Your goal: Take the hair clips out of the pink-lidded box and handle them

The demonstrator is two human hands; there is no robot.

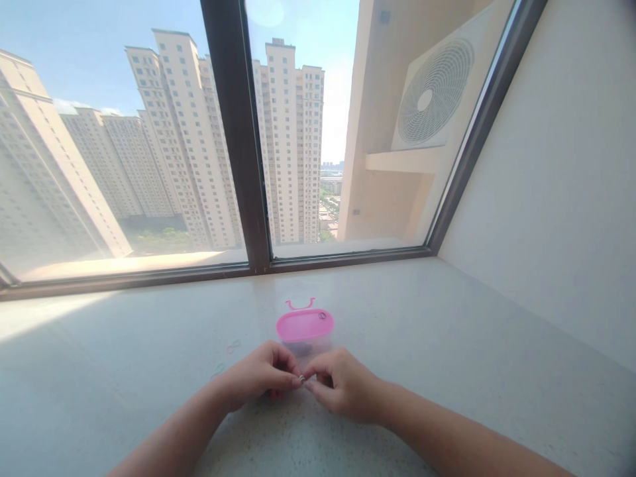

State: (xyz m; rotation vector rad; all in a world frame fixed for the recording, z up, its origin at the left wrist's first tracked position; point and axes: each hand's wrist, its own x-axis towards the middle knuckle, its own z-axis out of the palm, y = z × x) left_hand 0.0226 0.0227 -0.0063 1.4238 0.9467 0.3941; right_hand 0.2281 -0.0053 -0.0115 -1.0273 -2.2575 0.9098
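My left hand (265,374) and my right hand (342,385) meet fingertip to fingertip over the pale speckled sill. Between them is a tiny dark and light piece (301,379), too small to name. The left thumb and index finger pinch it, and the right fingertips close against its other side. Just beyond my hands stands a see-through box with a pink lid (304,325). A small dark ring (322,316) lies on the lid. Something reddish shows beneath my left hand, mostly hidden.
A pink handle (301,305) lies behind the box. Several thin pastel rings (232,346) are on the sill (447,344) to the left. A brown-framed window (258,252) closes off the back, and a white wall (561,165) stands on the right.
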